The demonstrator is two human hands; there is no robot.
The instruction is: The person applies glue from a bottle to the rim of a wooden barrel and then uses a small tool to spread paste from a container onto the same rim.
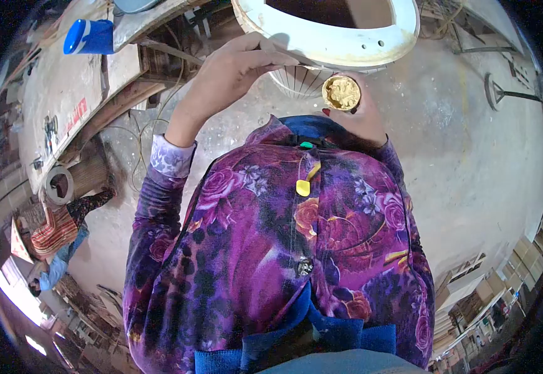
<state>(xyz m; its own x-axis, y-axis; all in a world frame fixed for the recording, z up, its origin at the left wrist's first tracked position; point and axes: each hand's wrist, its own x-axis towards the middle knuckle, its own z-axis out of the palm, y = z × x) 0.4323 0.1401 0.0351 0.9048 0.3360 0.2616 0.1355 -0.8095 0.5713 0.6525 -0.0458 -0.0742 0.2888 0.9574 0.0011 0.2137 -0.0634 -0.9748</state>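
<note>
A white oval ring (pixel 321 47), with a wide opening and two small dark holes in its rim, is in front of me at the top of the head view. My left hand (pixel 237 71) is closed with its fingertips at the ring's lower left edge. Whether they pinch a small tool there, I cannot make out. My right hand (pixel 366 115) is wrapped round a small round cup of tan paste (pixel 341 93), just below the ring. The paste looks thick and lumpy, and the cup's open top faces up.
A blue container (pixel 89 37) is on the worktop (pixel 106 75) at the upper left. Another person in a striped top (pixel 55 240) is at the far left beside a ring-ended piece (pixel 59 185). A metal-legged stand (pixel 499 92) is on the right, and cables lie on the floor.
</note>
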